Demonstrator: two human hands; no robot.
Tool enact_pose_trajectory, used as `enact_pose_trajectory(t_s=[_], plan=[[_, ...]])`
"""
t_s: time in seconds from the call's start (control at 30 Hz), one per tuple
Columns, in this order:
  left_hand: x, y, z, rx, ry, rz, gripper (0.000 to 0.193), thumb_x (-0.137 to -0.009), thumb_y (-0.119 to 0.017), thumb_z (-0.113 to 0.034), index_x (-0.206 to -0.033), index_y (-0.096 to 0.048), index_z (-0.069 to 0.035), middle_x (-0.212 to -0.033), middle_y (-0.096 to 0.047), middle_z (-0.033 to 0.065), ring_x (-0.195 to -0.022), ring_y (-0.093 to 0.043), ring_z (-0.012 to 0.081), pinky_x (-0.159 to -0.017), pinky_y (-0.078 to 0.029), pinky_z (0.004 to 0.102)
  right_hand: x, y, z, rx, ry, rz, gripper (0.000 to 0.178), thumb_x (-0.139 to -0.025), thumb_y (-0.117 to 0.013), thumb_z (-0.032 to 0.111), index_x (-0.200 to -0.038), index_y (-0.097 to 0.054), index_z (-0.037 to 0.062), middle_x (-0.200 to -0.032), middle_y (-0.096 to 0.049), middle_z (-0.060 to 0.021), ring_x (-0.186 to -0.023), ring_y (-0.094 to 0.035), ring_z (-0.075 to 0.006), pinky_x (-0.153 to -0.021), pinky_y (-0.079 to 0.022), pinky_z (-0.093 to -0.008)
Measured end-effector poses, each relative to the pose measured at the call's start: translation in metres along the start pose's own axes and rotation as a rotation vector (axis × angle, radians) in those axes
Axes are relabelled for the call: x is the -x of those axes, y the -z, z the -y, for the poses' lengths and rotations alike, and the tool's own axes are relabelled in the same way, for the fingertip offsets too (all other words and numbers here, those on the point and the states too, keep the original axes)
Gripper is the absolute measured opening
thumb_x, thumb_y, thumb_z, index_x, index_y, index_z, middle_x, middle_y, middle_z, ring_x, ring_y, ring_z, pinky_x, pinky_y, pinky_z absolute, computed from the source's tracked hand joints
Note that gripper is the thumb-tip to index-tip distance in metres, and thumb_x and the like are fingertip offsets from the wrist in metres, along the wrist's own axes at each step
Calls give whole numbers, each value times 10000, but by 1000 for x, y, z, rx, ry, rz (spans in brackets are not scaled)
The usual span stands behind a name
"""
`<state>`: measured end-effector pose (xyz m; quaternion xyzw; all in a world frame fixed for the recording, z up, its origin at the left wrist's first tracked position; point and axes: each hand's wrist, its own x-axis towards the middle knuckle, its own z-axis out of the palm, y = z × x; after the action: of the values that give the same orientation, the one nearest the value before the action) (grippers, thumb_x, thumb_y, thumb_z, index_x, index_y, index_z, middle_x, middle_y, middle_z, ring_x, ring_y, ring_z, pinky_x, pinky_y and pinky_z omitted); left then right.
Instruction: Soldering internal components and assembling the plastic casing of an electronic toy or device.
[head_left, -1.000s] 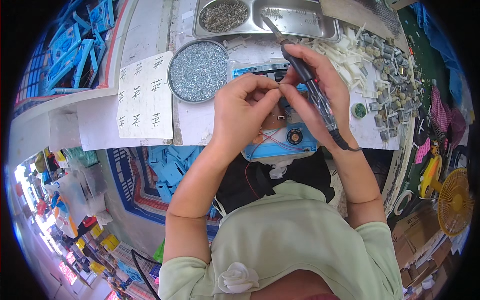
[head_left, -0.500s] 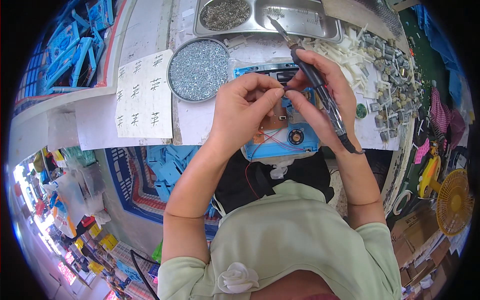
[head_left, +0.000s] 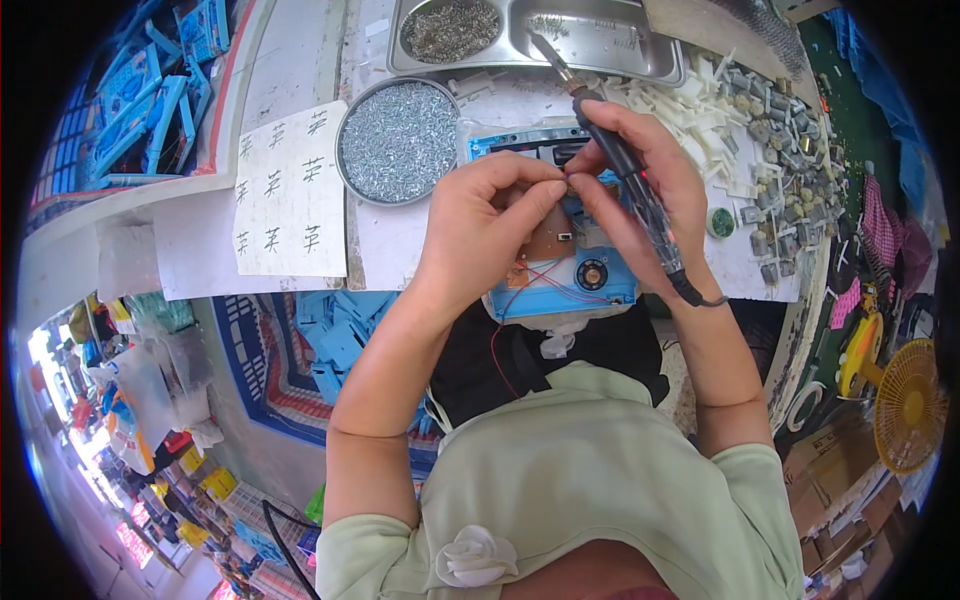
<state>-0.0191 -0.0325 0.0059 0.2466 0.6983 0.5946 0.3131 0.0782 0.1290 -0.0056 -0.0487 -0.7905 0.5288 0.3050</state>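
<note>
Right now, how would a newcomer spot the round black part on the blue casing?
On the white worktable, find the open blue casing beneath the left hand and right hand. The round black part sits toward its near edge, to the right of the brown circuit board. Its dark ring around a paler centre sets it apart from that flat brown board.

This looks like a workshop or small factory; the white table (head_left: 385,255) holds a round dish (head_left: 398,140) full of tiny metal bits, a shiny tray (head_left: 655,60) with little springs, and heaps of small motors (head_left: 782,170) and white plastic bits (head_left: 685,125); the right hand (head_left: 680,185) has a soldering iron (head_left: 612,140), near an open blue case (head_left: 620,265) with red wires (head_left: 545,280); more blue parts (head_left: 345,340) fill a crate (head_left: 248,365) below; cardboard (head_left: 830,465) is piled on the right.
</note>
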Motion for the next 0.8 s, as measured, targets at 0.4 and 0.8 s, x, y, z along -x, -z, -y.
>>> enact_pose_trajectory(t_s=[0.4, 0.8], plan=[[1, -6, 2, -56, -104, -95, 74, -943, -715, -19, -996, -747, 23, -876, -690, 21, -663, -581, 63, -602, -463, 206, -2, -5, 2, -55, -23, -25, 603, -769, -760, -96, -1328, -639, 95, -958, -633, -72, -821, -669, -186, -753, -534, -289], [-2, -4, 2, -484, -301, -110, 75, -846, -742, -80, -873, -721, -13, -859, -595, 104, -707, -623, 238, -643, -523, 351, 14, 27, 12, 155, 38, -47, 426, -832, -806, 26, -1239, -679, 33, -1063, -718, -110, -878, -682, -188, -799, -534, -276]])
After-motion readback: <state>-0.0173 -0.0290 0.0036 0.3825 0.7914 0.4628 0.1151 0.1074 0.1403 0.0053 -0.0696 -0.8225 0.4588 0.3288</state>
